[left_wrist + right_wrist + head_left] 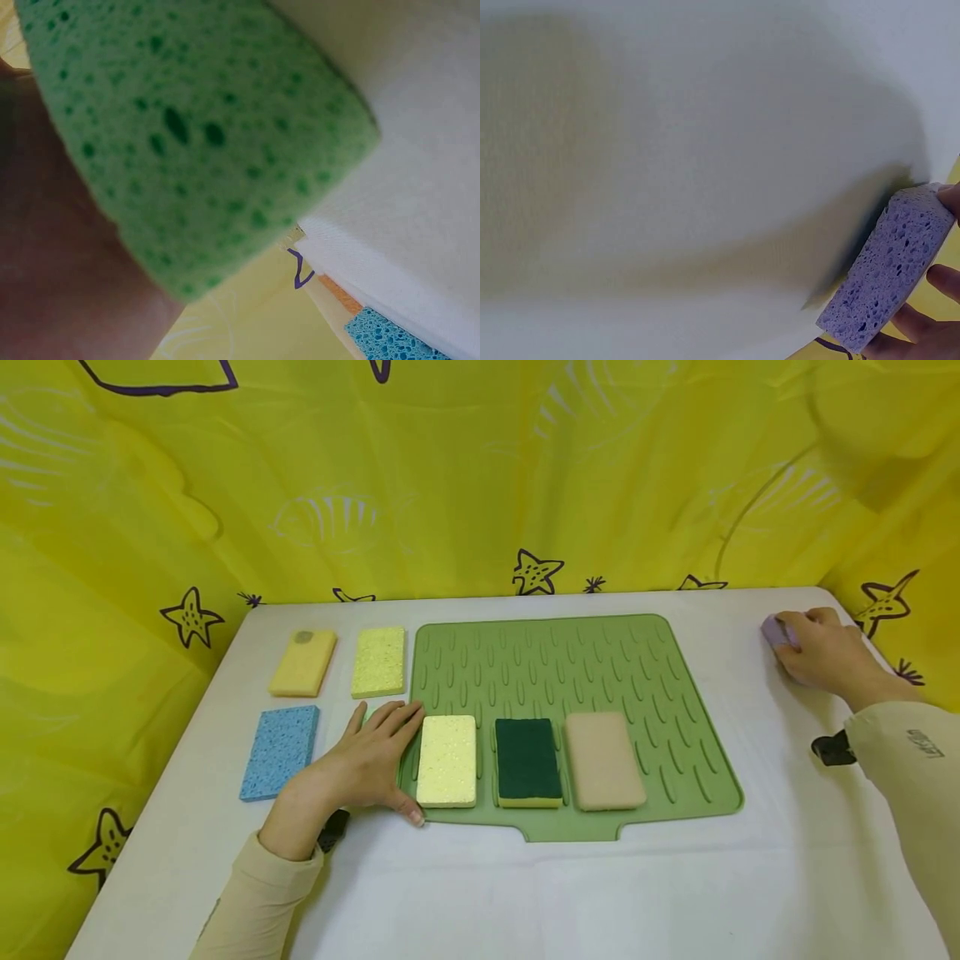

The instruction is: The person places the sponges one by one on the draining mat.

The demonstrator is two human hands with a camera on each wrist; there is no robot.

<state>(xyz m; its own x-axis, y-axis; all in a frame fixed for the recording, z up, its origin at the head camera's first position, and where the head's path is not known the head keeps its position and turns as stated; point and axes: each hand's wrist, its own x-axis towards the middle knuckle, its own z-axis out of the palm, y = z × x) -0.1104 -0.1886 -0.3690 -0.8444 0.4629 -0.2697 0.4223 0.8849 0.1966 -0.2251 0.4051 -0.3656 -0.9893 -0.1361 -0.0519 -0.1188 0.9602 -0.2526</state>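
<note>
Blue sponge: a blue speckled rectangular sponge (279, 752) lies flat on the white-covered table (480, 902), beside the left forearm.
Yellow sponge: a smooth yellow rectangular sponge (302, 670) with a round greyish mark lies beyond the blue one.
Lemon sponge: a yellow-green speckled sponge (378, 662) lies just left of the mat.
Left hand: the left hand (360, 764), thumb and fingers spread wide, holds a green speckled porous sponge (202, 150) at the mat's left edge; whether that sponge touches the cloth is hard to tell.
Left wrist view: shows the green sponge's broad pored face and a corner, where the head view gives only a sliver between the fingers.
Green mat: a green ridged mat (540, 668) with a tab on its near edge bears three sponges in a row: a pale yellow speckled one (447, 762), one with a dark green top and yellow base (528, 760), and a smooth beige one (604, 762).
Right hand: the right hand (821, 647) grips a purple porous sponge (885, 270) between thumb and fingers, near the table's far right corner.
Right wrist view: shows the purple sponge's long pitted face, mostly covered in the head view.
</note>
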